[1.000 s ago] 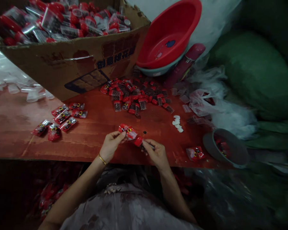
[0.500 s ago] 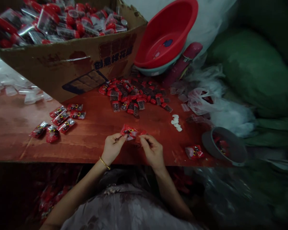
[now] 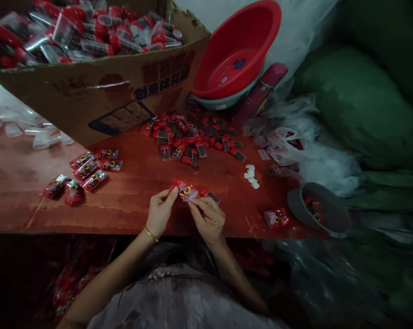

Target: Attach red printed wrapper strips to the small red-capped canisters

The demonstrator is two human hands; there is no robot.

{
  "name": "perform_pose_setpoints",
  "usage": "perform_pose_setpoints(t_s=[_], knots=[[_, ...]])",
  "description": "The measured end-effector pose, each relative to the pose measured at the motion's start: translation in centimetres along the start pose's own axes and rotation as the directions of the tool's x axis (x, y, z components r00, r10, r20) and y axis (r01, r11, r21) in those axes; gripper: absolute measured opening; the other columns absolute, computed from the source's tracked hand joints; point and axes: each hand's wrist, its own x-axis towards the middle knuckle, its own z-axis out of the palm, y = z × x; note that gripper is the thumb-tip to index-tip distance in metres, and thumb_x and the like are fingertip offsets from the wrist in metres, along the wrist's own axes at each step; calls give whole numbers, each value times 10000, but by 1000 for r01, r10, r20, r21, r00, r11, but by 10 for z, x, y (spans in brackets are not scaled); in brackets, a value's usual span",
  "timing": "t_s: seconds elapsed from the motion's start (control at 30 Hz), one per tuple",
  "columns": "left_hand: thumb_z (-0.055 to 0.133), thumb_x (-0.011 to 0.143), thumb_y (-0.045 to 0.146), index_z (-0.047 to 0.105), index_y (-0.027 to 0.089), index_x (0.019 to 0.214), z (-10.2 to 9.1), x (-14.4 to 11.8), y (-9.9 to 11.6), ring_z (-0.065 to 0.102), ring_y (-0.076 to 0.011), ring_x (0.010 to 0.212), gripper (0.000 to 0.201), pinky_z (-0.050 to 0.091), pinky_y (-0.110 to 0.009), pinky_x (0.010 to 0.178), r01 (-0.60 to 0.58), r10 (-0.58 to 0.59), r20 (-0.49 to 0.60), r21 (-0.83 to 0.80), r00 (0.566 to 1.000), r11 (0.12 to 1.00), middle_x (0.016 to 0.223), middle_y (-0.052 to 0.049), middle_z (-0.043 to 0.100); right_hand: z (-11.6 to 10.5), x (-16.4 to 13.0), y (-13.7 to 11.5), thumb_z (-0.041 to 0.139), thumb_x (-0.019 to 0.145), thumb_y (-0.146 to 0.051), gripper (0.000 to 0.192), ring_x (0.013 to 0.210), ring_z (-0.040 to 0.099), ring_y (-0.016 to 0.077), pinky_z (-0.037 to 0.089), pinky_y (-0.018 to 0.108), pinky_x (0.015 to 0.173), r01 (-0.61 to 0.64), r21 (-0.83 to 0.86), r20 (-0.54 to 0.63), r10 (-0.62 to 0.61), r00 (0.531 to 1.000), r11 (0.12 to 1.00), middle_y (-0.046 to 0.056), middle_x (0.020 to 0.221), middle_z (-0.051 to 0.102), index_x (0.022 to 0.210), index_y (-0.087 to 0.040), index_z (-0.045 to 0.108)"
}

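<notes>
A small red printed plastic packet (image 3: 185,189) with a clear part is pinched at its left end between the thumb and fingers of my left hand (image 3: 161,209). My right hand (image 3: 208,218) is closed at the packet's lower right edge, its thumb and index finger meeting the clear film. Just beyond the right knuckles, a small clear container with a red cap (image 3: 211,196) and dark contents lies on the table. Farther back is a heap of similar red-capped containers (image 3: 192,135). Filled red packets (image 3: 86,169) lie to the left.
A cardboard box (image 3: 124,87) full of red-capped containers stands at back left. Red basin (image 3: 223,68) and purple flask (image 3: 261,91) are behind. White pieces (image 3: 251,177), another packet (image 3: 276,218) and a grey bowl (image 3: 295,203) lie right. The table edge (image 3: 72,232) is near my body.
My right hand has moved left onto the packet's edge, and the red-capped container by it now lies uncovered on the table. My left hand keeps its hold; the packet has turned slightly.
</notes>
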Motion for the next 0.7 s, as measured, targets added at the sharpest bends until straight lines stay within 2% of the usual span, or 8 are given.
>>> perform_pose_setpoints(t_s=[0.17,0.23,0.33,0.4,0.5,0.57,0.63,0.7], knots=[[712,670,405,738,145,787,2,0,-3,631,-149,720,287,480,-271,759,14,-15,-9,-20,1000,1000,788,-45,728,7,-3,-1,550,826,-362,253,815,658,193,547,330,742,-286,170,110,270,957,943,40,876,709,978,-206,680],[732,645,397,738,148,789,2,0,-3,631,-146,731,288,476,-267,769,19,-20,-25,-17,999,1000,793,-39,728,9,-5,-1,553,827,-352,261,863,663,196,543,331,784,-262,181,104,246,964,948,40,928,712,1009,-212,677],[764,588,412,730,143,756,2,0,-2,625,-138,688,319,483,-271,744,62,-65,-44,-60,997,996,742,-27,720,8,-8,-2,543,842,-299,276,936,649,190,516,332,853,-115,144,94,102,990,983,45,1020,698,1085,-229,653],[780,549,434,714,135,704,1,0,0,610,-125,622,343,488,-261,686,96,-102,-65,-87,993,992,675,-16,702,3,-7,-1,518,858,-278,296,908,648,181,514,326,840,-41,93,119,29,992,995,51,1010,694,1129,-226,627],[796,498,462,684,128,653,0,1,5,595,-108,557,385,479,-231,594,138,-150,-107,-109,983,984,617,-10,675,-12,-2,7,455,889,-284,298,848,640,176,512,320,798,19,-19,90,-17,996,1000,59,941,684,1131,-218,618],[804,469,476,665,125,630,-1,2,8,593,-103,536,410,470,-214,554,156,-170,-129,-114,977,981,589,-11,659,-25,3,19,443,893,-313,300,860,624,188,502,334,803,36,-163,48,-29,998,986,76,931,666,1109,-210,624],[808,449,486,651,122,616,-3,3,11,597,-105,527,430,463,-206,536,171,-185,-131,-112,974,979,558,-12,643,-38,6,35,498,858,-378,345,914,597,228,483,381,831,40,-383,49,-23,999,923,114,993,639,1118,-184,615],[807,449,492,644,120,622,-4,3,12,608,-111,537,441,464,-206,538,184,-198,-121,-115,973,976,554,-17,643,-47,8,51,546,812,-450,441,986,555,285,455,452,855,47,-587,93,9,996,808,158,1098,601,1136,-155,600]])
